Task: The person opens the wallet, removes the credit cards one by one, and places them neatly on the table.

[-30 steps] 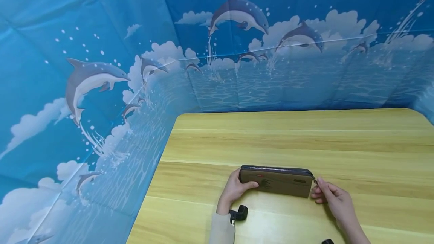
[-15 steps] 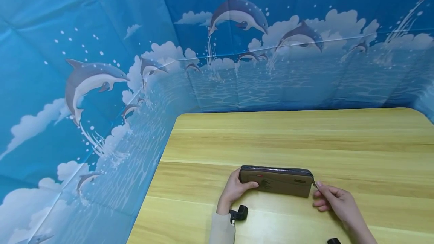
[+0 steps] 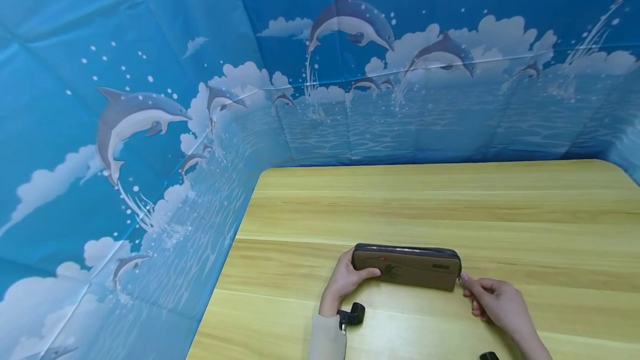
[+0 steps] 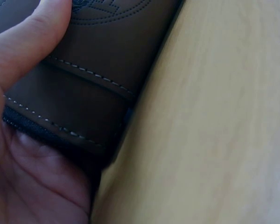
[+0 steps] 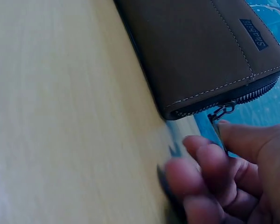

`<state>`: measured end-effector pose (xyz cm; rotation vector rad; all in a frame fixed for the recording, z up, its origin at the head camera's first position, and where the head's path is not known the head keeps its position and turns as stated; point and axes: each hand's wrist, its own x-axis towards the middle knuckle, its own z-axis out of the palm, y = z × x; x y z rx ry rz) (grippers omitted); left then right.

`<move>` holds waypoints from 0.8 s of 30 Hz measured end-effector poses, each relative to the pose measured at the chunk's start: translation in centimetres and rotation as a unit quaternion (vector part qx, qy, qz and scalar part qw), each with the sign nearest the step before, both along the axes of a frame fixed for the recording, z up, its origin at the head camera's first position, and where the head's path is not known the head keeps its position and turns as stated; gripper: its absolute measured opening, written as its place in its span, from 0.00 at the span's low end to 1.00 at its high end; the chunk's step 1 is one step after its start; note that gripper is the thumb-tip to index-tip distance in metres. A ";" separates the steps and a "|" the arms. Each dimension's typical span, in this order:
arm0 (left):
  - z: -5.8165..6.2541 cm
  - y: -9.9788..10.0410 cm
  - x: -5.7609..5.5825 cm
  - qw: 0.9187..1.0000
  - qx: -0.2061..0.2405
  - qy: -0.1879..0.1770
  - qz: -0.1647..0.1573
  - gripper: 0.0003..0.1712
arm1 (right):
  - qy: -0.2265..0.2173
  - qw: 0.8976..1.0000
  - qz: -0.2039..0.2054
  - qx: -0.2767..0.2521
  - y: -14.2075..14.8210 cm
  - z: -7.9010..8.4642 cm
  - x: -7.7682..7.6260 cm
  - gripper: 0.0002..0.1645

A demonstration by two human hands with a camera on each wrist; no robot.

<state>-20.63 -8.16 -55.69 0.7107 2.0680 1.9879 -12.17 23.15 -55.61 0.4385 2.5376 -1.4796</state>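
A brown zip-around wallet [image 3: 420,271] stands on its long edge on the table, its zipper [image 3: 400,249] running along the top and down the right end. My left hand [image 3: 345,279] grips the wallet's left end, thumb across the front face; in the left wrist view the palm lies against the zipped end. With thumb and finger, my right hand [image 3: 497,301] pinches the zipper pull [image 5: 217,126] at the wallet's right end. In the right wrist view the slider [image 5: 226,108] sits low on that end, and the other fingers are loosely curled.
The wood-grain table [image 3: 310,204] spreads around the wallet. Behind it and to the left hangs a blue curtain [image 3: 320,121] printed with dolphins. A black wrist camera mount [image 3: 352,315] sits by the left wrist.
My right hand has drawn the zipper pull a little downward along the wallet's right end. The left hand and the wallet have hardly moved.
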 end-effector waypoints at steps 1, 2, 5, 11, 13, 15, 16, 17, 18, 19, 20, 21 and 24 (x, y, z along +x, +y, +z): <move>0.0 0.0 0.0 1.000 0.000 0.000 0.000 0.19 | -0.001 1.000 0.007 0.018 0.0 0.1 0.0 0.35; 0.0 0.0 0.0 1.000 -0.001 0.000 0.000 0.19 | -0.001 0.999 0.014 0.038 0.1 0.2 0.1 0.35; 0.0 0.0 0.0 1.000 -0.003 0.001 0.000 0.19 | 0.003 0.995 0.032 0.092 0.2 0.4 0.2 0.34; -0.1 0.0 0.0 1.000 0.000 0.001 -0.003 0.20 | 0.010 0.985 0.059 0.160 0.2 0.6 0.3 0.31; -0.2 0.1 0.0 1.000 0.003 0.002 -0.005 0.20 | 0.013 0.982 0.066 0.179 0.2 0.6 0.3 0.31; -0.3 0.1 -0.1 1.000 0.006 0.004 -0.009 0.20 | 0.014 0.979 0.070 0.189 0.2 0.6 0.3 0.30; -0.3 0.1 -0.1 1.000 0.008 0.004 -0.010 0.20 | 0.015 0.979 0.072 0.193 0.2 0.6 0.3 0.30; -0.3 0.1 -0.1 1.000 0.009 0.005 -0.011 0.20 | 0.016 0.978 0.074 0.196 0.1 0.6 0.3 0.29; -0.3 0.1 -0.1 1.000 0.009 0.006 -0.011 0.20 | 0.017 0.977 0.075 0.198 0.1 0.6 0.3 0.29; -0.4 0.1 -0.1 1.000 0.010 0.006 -0.012 0.20 | 0.016 0.977 0.078 0.198 0.1 0.6 0.3 0.29; -0.4 0.1 -0.1 1.000 0.010 0.007 -0.011 0.20 | 0.016 0.977 0.079 0.199 0.1 0.6 0.3 0.29; -0.4 0.0 -0.1 1.000 0.010 0.008 -0.011 0.20 | 0.016 0.977 0.080 0.199 0.1 0.6 0.3 0.29; -0.4 0.0 -0.1 1.000 0.009 0.009 -0.009 0.20 | 0.015 0.976 0.082 0.200 0.0 0.8 0.3 0.29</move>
